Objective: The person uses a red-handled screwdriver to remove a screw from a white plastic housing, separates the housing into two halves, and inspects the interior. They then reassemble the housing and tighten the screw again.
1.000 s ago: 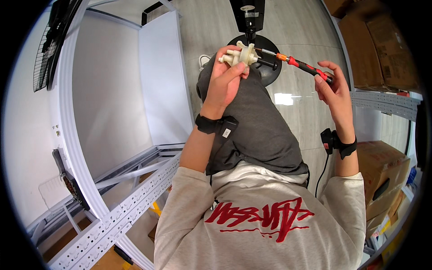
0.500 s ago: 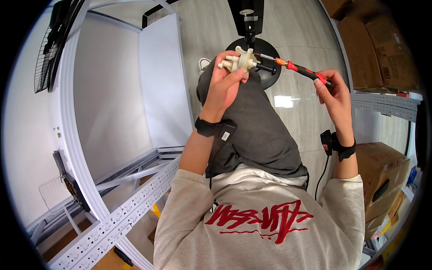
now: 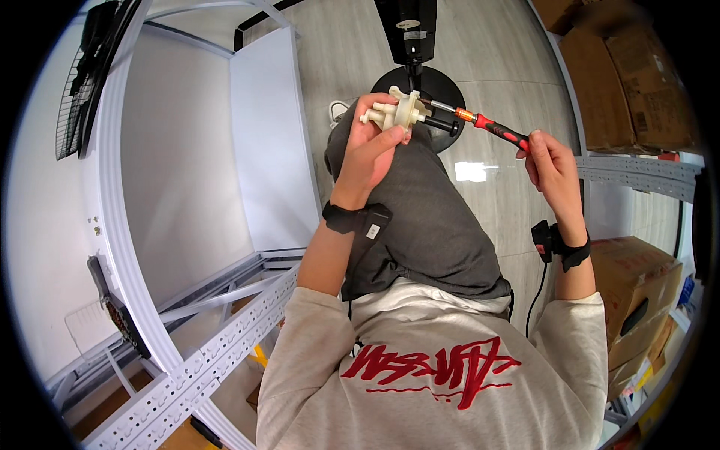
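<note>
My left hand (image 3: 370, 154) grips a cream plastic housing (image 3: 405, 110) with stubby tube-like projections, holding it above my thigh. A black shaft with a round end (image 3: 444, 125) sticks out of the housing's right side. In my right hand (image 3: 551, 169) is a red and black screwdriver (image 3: 499, 131), pinched at the rear of its handle. Its metal shank points left, and the tip meets the upper right edge of the housing. Whether a screw sits under the tip is too small to make out.
A black stand with a round base (image 3: 450, 94) rises from the floor just beyond my hands. White metal shelving (image 3: 225, 337) runs along my left. Cardboard boxes (image 3: 634, 285) and a perforated metal rail (image 3: 637, 169) line my right.
My right hand has shifted slightly down and now holds the very end of the screwdriver handle. The housing has turned a little in my left hand and sits slightly lower.
</note>
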A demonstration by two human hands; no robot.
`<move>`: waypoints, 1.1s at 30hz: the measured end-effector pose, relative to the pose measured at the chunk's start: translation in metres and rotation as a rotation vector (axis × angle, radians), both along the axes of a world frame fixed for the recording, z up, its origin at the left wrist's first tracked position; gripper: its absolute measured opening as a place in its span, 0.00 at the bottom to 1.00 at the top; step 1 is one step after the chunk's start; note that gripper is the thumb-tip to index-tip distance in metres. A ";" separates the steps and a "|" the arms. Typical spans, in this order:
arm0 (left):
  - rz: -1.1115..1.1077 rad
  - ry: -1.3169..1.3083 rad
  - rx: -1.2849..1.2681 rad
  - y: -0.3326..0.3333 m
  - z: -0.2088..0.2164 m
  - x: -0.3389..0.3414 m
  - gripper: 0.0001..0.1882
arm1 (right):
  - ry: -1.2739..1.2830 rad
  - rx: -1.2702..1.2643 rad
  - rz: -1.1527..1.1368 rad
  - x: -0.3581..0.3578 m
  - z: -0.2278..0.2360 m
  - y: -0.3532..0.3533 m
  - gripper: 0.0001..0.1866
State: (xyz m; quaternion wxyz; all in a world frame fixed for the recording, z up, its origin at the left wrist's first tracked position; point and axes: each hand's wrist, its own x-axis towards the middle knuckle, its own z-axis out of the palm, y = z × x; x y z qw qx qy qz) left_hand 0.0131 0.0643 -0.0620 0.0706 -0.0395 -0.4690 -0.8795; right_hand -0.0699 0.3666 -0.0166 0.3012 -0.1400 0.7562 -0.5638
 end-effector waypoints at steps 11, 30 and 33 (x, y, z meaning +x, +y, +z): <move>-0.002 0.016 0.017 -0.001 -0.001 0.002 0.23 | -0.021 -0.143 -0.072 0.008 0.002 -0.010 0.10; -0.029 0.052 -0.004 -0.004 -0.006 0.001 0.24 | 0.221 -0.045 -0.130 0.016 0.004 -0.015 0.10; -0.021 0.045 -0.002 -0.002 -0.006 0.001 0.24 | 0.277 -0.054 -0.167 0.019 0.005 -0.020 0.11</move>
